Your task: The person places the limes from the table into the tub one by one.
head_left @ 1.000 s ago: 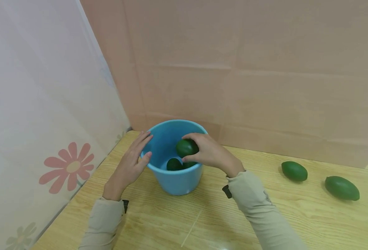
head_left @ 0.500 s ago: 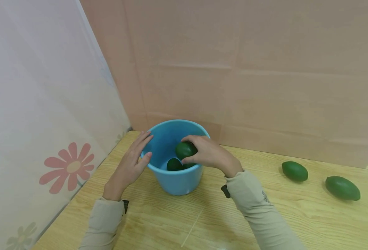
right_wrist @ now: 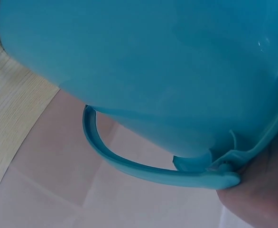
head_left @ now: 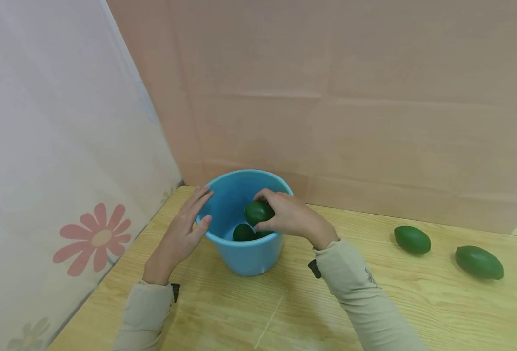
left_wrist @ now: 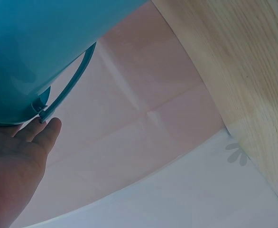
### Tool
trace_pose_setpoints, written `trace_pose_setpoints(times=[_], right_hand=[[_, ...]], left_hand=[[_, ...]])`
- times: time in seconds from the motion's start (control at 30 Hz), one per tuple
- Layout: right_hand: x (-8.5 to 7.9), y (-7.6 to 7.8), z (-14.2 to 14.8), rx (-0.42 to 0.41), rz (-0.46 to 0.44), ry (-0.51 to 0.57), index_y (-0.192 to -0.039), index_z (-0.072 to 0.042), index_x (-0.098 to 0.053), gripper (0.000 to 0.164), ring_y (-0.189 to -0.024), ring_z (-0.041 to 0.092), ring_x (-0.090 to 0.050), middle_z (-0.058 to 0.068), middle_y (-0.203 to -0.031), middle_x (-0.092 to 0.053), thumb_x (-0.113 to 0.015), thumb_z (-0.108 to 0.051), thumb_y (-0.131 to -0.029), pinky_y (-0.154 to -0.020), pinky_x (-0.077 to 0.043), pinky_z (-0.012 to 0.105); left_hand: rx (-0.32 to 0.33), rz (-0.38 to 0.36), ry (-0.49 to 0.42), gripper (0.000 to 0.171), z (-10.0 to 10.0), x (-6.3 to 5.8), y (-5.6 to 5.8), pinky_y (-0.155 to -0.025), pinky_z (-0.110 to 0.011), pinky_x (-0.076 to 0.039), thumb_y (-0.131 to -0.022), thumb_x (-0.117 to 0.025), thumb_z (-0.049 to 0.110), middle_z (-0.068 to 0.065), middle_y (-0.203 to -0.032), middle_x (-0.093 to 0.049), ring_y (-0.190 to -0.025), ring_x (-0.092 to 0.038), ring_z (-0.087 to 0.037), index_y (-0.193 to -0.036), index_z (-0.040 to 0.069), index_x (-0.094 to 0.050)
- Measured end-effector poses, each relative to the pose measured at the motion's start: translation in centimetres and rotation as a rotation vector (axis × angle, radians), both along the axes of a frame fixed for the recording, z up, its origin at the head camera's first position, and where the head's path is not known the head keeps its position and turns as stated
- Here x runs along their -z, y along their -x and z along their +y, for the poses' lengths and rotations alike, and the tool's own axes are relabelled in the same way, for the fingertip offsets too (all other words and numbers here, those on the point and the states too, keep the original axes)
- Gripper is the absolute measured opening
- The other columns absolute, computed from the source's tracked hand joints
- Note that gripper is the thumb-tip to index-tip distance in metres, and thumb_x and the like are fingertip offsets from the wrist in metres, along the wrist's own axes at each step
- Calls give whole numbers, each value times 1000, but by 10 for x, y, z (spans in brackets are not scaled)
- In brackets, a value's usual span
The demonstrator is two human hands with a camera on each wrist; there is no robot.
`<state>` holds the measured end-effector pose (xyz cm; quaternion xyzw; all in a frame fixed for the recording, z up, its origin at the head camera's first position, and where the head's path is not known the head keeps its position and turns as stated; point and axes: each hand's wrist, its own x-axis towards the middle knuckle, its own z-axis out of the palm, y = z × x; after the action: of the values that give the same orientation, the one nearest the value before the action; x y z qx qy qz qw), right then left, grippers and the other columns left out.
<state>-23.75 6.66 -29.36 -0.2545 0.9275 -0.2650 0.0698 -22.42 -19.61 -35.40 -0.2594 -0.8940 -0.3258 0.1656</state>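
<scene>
The right hand (head_left: pixel 291 216) holds in curled fingers a green fruit (head_left: pixel 257 212), its long axis seemingly sideways with one end leftward, inside the blue bucket (head_left: pixel 249 258), which the left hand (head_left: pixel 177 241) touches with spread fingers.

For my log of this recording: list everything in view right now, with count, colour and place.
Table: 1, light wood, under everything
Bucket: 1, blue, upright on the table
Bucket handle: 1, blue, attached near the rim, seen in the wrist views
Held fruit: 1, green, inside the bucket
Lower fruits: 2 visible, dark green, low in the bucket, one partly hidden
Loose fruits: 2, green, on the table, right side
Backdrop: 1, brownish pink, behind the table
Flowered cloth: 1, whitish, left side
Sleeves: 2, beige, on both forearms
Left hand: 1, bare, at the bucket's left rim
Right hand: 1, bare, fingers gripping the held fruit
</scene>
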Motion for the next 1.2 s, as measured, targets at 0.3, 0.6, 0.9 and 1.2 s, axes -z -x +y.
trace_pose_setpoints(times=[0.3, 0.6, 0.9, 1.2], right_hand=[[0, 0, 1, -2, -22, 35, -124, -18, -47, 50, -111, 14, -53, -4, -119, -57, -68, -28, -80, -94, -44, 35], [5, 1, 3, -9, 24, 96, -123, -19, -50, 49, -115, 14, -52, -7, -119, -57, -69, -33, -79, -97, -44, 36], [9, -3, 5, -11, 60, 181, -123, -19, -51, 48, -117, 12, -51, -8, -118, -58, -67, -36, -81, -99, -43, 37], [14, -1, 8, -5, 134, 242, -121, -18, -53, 42, -115, 13, -51, -7, -116, -58, -65, -32, -83, -99, -42, 37]], left_hand=[[-3, 5, 2, 51, 0, 1, 0, -108, -59, -21, -96, -45, 24, -2, -152, -23, -144, -9, -22, -144, 17, -29], [-2, 8, 2, 51, 0, 1, 1, -108, -59, -21, -96, -42, 30, -1, -152, -22, -144, -8, -22, -144, 17, -29], [-1, 7, -2, 51, 0, 1, 1, -108, -59, -21, -97, -41, 31, -1, -152, -22, -144, -8, -22, -144, 17, -29], [0, 9, -3, 52, 0, 2, 1, -108, -59, -20, -95, -45, 21, -2, -152, -22, -144, -8, -22, -144, 18, -29]])
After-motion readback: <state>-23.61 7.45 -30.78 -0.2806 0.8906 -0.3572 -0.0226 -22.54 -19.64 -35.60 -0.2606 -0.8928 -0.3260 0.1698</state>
